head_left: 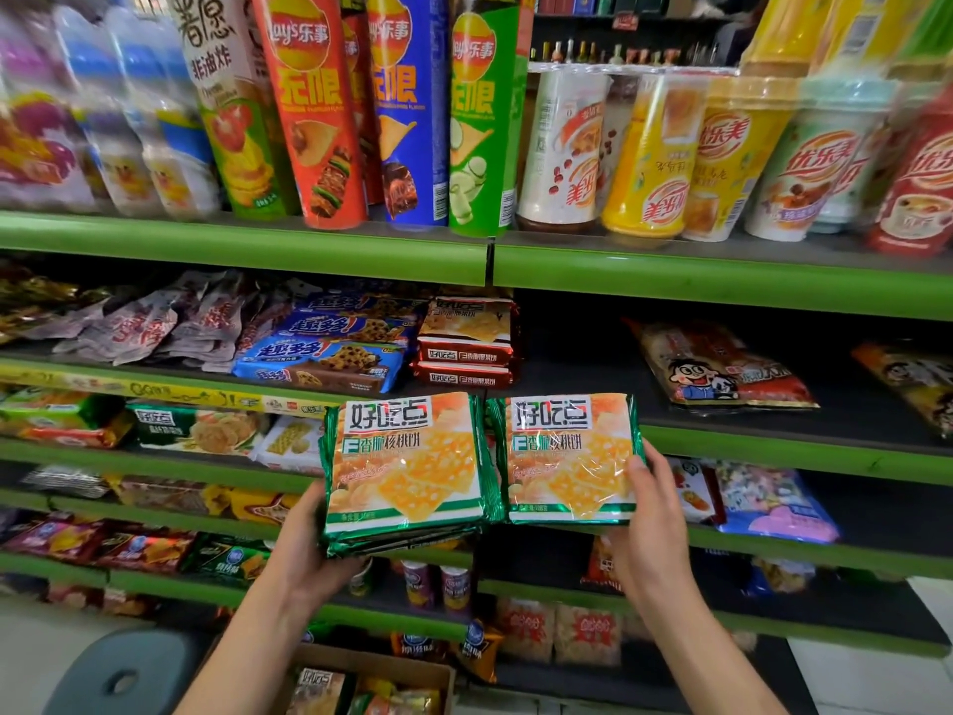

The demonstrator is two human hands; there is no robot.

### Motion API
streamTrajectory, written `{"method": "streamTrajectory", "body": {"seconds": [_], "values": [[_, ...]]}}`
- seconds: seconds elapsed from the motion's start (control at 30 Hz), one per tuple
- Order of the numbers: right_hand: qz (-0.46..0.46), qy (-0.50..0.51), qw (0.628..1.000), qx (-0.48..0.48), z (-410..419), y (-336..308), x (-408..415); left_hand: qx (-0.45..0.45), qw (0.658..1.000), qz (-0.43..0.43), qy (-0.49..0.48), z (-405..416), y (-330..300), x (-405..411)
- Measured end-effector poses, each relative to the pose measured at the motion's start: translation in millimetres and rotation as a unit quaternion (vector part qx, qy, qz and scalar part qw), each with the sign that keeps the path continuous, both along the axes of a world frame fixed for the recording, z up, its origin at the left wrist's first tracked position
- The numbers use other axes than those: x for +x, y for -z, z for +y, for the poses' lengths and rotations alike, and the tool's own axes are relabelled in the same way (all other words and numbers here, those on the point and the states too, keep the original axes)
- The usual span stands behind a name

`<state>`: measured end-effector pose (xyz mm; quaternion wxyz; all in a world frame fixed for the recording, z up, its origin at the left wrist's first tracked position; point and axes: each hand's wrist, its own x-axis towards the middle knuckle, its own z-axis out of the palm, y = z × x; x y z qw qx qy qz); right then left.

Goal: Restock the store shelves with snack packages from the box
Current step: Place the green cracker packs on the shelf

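My left hand point(304, 549) holds a small stack of green-edged cracker packs point(402, 467) from below, fingers hidden under it. My right hand point(644, 513) grips one more green cracker pack point(570, 456) at its right edge, thumb on the front. Both are held side by side in front of the shelves. Just above them, on the second shelf point(748, 286), sits a stack of red-edged packs point(466, 343) of the same brand, with dark bare shelf to its right. The cardboard box point(381, 678) lies on the floor below, with more packs inside.
Tall chip tubes point(319, 110) and milk-tea cups point(650, 152) fill the top shelf. Blue cookie packs point(330, 353) lie left of the red stack, a red snack bag point(722, 369) to the right. A grey stool point(124, 673) stands at the lower left.
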<state>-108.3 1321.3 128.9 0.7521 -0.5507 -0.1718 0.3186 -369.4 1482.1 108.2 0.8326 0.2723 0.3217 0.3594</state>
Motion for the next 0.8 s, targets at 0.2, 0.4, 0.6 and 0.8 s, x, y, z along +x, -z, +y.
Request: {"method": "streamTrajectory", "body": {"seconds": [0.2, 0.4, 0.6, 0.8], "values": [[0.013, -0.006, 1.000, 0.010, 2, 0, 2, 0.005, 1.000, 0.025, -0.011, 4, 5, -1], [0.027, 0.015, 1.000, 0.000, 2, -3, 7, -0.004, 0.999, 0.034, -0.011, 8, 10, -5], [0.025, 0.013, 1.000, -0.006, 1, -7, 8, -0.019, 0.998, 0.059, -0.029, 14, 22, -12], [0.026, 0.000, 1.000, -0.010, 3, -5, -5, -0.024, 0.998, 0.057, -0.018, 8, 30, -11]]}}
